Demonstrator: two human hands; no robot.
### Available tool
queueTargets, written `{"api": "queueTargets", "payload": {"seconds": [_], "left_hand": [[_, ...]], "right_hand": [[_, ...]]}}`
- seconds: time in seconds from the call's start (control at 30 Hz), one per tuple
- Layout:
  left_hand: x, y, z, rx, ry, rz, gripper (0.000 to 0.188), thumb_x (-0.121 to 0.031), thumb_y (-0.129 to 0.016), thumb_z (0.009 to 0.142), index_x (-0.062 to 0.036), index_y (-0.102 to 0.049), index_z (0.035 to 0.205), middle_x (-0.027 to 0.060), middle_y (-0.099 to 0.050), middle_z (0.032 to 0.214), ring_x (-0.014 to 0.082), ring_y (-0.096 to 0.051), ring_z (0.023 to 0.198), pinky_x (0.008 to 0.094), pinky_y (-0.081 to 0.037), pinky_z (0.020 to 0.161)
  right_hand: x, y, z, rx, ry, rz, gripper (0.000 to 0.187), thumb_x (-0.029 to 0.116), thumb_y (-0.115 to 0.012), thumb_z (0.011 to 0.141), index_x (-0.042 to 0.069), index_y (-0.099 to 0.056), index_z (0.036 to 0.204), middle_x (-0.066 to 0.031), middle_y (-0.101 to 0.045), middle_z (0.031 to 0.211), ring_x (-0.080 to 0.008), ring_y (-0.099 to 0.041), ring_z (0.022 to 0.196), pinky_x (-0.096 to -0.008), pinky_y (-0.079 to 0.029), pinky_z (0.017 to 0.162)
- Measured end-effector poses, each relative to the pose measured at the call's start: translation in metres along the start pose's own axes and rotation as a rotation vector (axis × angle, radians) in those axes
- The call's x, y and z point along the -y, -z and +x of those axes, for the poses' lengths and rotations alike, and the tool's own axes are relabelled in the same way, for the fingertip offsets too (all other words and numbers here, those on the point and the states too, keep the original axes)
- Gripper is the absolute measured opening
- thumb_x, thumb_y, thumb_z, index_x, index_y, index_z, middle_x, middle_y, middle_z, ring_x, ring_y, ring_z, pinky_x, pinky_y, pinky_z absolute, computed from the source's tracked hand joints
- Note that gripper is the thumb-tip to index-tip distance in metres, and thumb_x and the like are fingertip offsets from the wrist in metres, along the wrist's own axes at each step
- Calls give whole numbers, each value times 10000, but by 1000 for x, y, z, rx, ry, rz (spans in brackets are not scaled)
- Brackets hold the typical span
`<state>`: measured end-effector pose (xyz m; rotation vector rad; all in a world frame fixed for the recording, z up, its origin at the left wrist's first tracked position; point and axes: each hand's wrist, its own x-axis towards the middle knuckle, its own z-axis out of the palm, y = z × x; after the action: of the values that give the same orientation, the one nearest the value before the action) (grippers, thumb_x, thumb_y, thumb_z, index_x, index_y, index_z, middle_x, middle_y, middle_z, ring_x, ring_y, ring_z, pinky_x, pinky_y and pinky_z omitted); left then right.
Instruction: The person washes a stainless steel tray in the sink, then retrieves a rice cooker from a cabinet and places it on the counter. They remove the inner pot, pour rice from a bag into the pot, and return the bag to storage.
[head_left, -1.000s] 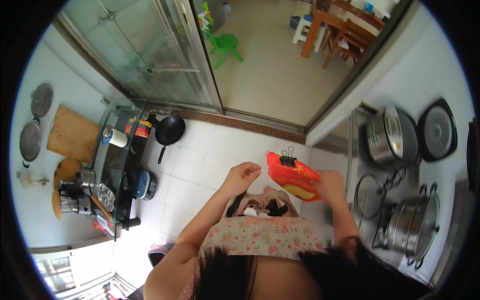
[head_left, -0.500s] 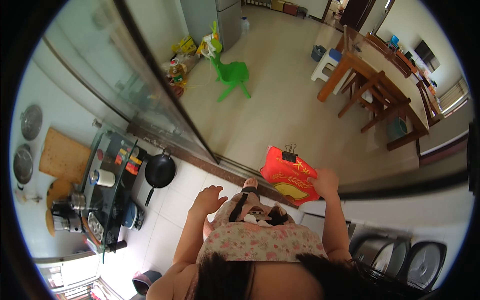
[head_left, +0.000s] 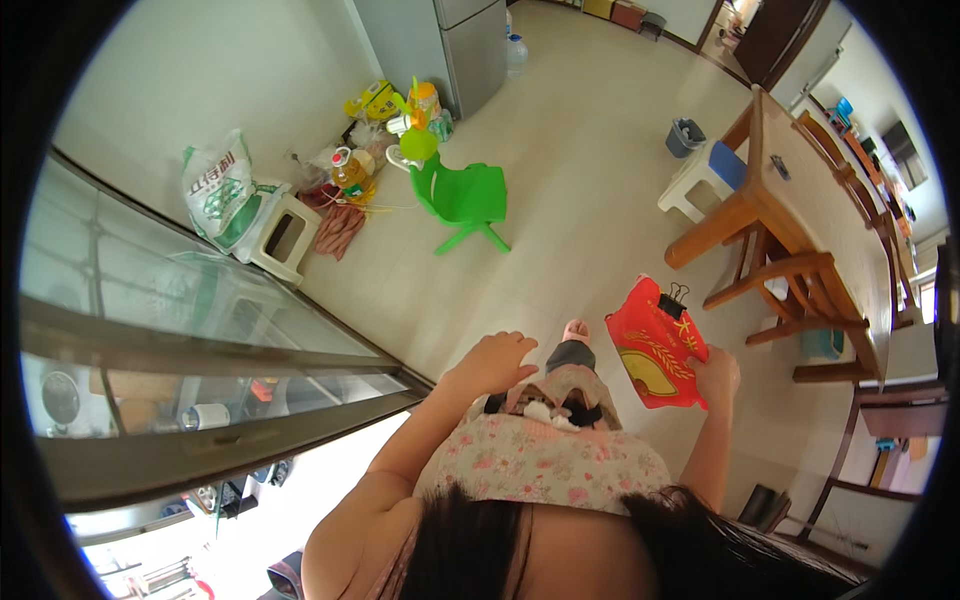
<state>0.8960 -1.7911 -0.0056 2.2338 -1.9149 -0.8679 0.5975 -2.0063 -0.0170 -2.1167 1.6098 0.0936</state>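
Note:
A red rice bag (head_left: 655,350) with a yellow panel and a grain-ear print hangs to the right of my body. A black binder clip (head_left: 673,304) pinches its top edge. My right hand (head_left: 717,378) grips the bag by its right side, with the fingers partly hidden behind it. Empty, my left hand (head_left: 497,362) hovers in front of my waist, its fingers stretched out. One foot (head_left: 576,332) shows ahead of me on the tiled floor.
A green child's chair (head_left: 465,195) stands ahead, beside an oil bottle (head_left: 352,178) and several bags. At left are a glass sliding door (head_left: 220,310) and a white stool (head_left: 285,237) bearing a plastic bag. A wooden table (head_left: 830,200) with chairs stands right, near a grey bin (head_left: 686,137).
I have moved forward past the sliding door, out of the tiled room with the frying pan. The rice bag stays in my right hand; the left hand remains empty.

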Motion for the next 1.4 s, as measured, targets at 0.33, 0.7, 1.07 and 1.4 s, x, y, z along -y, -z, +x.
{"api": "queueTargets", "payload": {"seconds": [0.33, 0.7, 1.07, 1.4], "left_hand": [[55, 97, 223, -161, 178, -258, 378, -294, -581, 816, -51, -527, 1101, 161, -567, 1000, 338, -550, 941, 428, -452, 797], [246, 229, 395, -394, 439, -271, 320, -255, -598, 800, -50, -533, 1037, 180, -568, 948, 365, -542, 928, 443, -447, 751], [355, 345, 441, -945, 914, -643, 262, -112, -570, 821, -14, -564, 1064, 190, -580, 964, 360, -567, 874, 394, -464, 750], [419, 420, 517, -1198, 1620, -1098, 363, -198, -623, 809, 27, -566, 1089, 205, -606, 1015, 329, -592, 949, 368, -463, 823]], "right_hand": [[76, 31, 333, 68, 355, -266, 230, 277, -651, 713, 123, -659, 884, -127, -644, 851, -319, -612, 820, -435, -483, 701], [387, 6, 633, 168, 752, -385, 225, 291, -623, 752, 128, -643, 907, -126, -642, 875, -322, -608, 855, -429, -483, 751], [820, -45, 787, 153, 1387, -354, 181, 277, -619, 776, 116, -616, 858, -123, -623, 793, -312, -600, 796, -442, -459, 674], [1144, -184, 857, 130, 1825, -267, 127, 227, -608, 776, 114, -611, 834, -127, -597, 759, -315, -584, 742, -437, -452, 630]]}}
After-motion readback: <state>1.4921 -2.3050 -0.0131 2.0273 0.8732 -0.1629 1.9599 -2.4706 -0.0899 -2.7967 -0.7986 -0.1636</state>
